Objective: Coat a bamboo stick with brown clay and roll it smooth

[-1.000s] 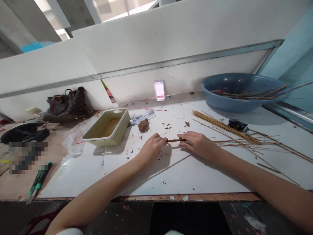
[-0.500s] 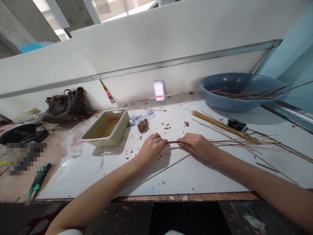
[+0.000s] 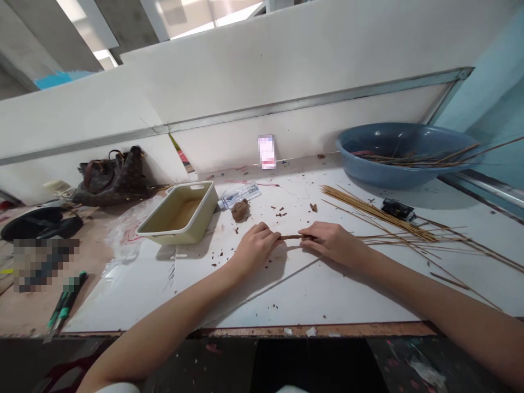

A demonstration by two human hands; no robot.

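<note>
Between my two hands runs a thin brown stick point(image 3: 291, 237), held level just above the white work surface. My left hand point(image 3: 257, 244) is closed on its left end, thumb and fingers pinched together. My right hand point(image 3: 331, 240) pinches the stick farther right, and a darker brown bit shows between its thumb and fingers. Beyond my left hand sits a lump of brown, clay-like material point(image 3: 240, 210). Brown crumbs point(image 3: 279, 212) lie scattered around. To the right of my right hand, a bundle of thin tan sticks point(image 3: 368, 209) rests beside several longer, darker ones.
A pale green tub point(image 3: 196, 224) stands on the left, near a clear plastic bag point(image 3: 126, 234). A large blue basin point(image 3: 388, 174) with sticks in it occupies the back right. A small black packet point(image 3: 398, 209) touches the bundle. Farther left are a brown handbag point(image 3: 114, 183) and green-and-black tools point(image 3: 67, 300).
My right hand has moved slightly right along the stick, and its thumb and fingers are a little farther apart, showing the dark bit. My left hand stays nearly still.
</note>
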